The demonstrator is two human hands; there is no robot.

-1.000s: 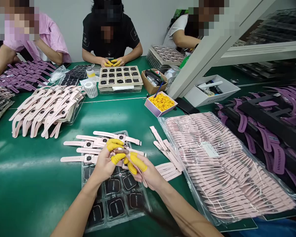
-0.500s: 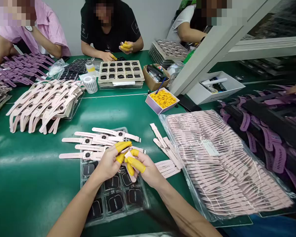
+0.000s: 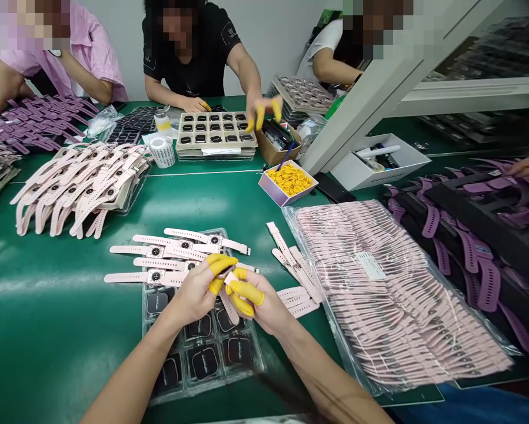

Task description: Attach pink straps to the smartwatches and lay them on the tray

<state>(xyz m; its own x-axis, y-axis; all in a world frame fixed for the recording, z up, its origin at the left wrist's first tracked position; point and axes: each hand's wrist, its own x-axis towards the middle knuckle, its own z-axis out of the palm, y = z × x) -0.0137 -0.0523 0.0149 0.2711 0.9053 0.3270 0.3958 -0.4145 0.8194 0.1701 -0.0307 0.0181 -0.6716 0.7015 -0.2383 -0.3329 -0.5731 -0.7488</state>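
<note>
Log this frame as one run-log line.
left hand grip: pink watch | right hand grip: same watch | below: tray of watch bodies

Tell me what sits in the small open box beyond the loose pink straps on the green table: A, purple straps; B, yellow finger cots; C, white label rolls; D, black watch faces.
B: the small open box near the table's middle holds a heap of yellow finger cots.

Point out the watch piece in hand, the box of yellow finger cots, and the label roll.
watch piece (image 3: pixel 229 277), head view, pink edge showing between the fingertips
box of finger cots (image 3: pixel 269 191), head view, its lilac front wall
label roll (image 3: pixel 162 152), head view, its white side
</note>
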